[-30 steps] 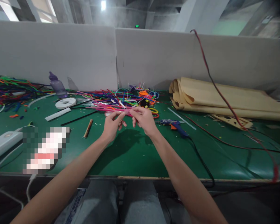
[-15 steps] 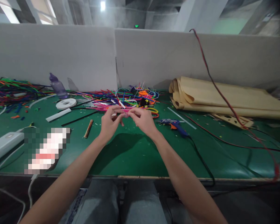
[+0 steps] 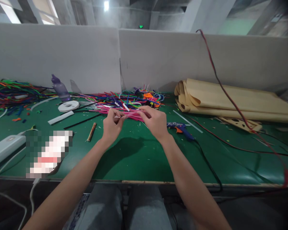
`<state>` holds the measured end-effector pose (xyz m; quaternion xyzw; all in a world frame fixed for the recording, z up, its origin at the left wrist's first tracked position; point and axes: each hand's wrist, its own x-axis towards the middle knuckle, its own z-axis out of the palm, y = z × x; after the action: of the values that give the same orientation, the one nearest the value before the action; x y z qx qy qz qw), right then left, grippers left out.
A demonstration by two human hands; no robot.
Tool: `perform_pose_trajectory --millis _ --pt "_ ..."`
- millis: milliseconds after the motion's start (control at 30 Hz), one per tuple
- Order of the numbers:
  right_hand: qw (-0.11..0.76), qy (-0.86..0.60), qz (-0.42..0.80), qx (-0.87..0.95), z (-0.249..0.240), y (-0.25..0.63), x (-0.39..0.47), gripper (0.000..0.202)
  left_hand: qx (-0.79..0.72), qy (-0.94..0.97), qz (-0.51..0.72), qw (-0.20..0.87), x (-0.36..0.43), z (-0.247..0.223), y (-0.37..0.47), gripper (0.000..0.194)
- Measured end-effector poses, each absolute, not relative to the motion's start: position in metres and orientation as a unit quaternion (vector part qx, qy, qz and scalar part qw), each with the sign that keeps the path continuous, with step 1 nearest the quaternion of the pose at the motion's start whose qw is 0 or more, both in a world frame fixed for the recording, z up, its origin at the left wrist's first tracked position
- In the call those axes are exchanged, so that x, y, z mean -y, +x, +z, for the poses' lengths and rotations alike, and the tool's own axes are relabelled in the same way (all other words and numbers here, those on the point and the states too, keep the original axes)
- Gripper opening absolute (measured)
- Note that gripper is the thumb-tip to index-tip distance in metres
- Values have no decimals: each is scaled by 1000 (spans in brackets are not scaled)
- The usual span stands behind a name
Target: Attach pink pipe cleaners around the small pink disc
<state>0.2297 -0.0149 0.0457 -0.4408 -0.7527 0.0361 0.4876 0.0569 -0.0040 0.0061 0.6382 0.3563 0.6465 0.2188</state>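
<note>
My left hand (image 3: 112,126) pinches one end of a thin pink strand, which looks like a pipe cleaner (image 3: 132,114), between thumb and fingers. At its other end my right hand (image 3: 153,120) grips it with closed fingertips. Held above the green table, the strand runs across the short gap between my hands; its ends are hidden by my fingers. Just behind lie several more pink pipe cleaners (image 3: 103,111), partly covered by my hands. A tangled heap of coloured pipe cleaners (image 3: 110,99) sits beyond them, with orange fuzzy pieces (image 3: 148,95) on its right.
Right of my hands lies a blue glue gun (image 3: 182,130) with a glue stick (image 3: 188,121) near it. Rolled brown paper (image 3: 225,99) fills the back right. To the left are a white spool (image 3: 68,106), a purple bottle (image 3: 60,88), a wooden-handled tool (image 3: 92,132) and a blurred-out phone (image 3: 49,155).
My hands have drawn apart, the right one moving rightward. A small pink loop between the fingertips has become a stretch of strand.
</note>
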Motion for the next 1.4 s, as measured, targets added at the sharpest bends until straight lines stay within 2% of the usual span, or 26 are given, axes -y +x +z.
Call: perform_pose_trajectory --millis 167,267,367,433,667,800,1133,1400 --pt "523 -478 -33 705 50 243 10 24 -366 680 617 154 4 7 53 21" --pt "540 -493 49 680 53 253 4 24 -360 697 602 151 3 7 52 22" --pt "501 -500 183 682 53 264 -3 27 -346 691 610 174 2 8 51 24" --pt "481 -500 208 690 51 268 -7 27 -336 675 625 200 2 10 51 25" --pt "514 -527 40 676 45 250 0 22 -330 601 682 255 2 13 53 30" --pt "479 -500 5 722 43 239 7 18 -340 565 710 247 0 13 52 32" --pt "382 -434 195 792 26 221 6 10 -318 513 742 293 -2 14 51 31" --pt "477 -425 291 712 30 210 9 31 -301 526 722 333 -1 11 54 30"
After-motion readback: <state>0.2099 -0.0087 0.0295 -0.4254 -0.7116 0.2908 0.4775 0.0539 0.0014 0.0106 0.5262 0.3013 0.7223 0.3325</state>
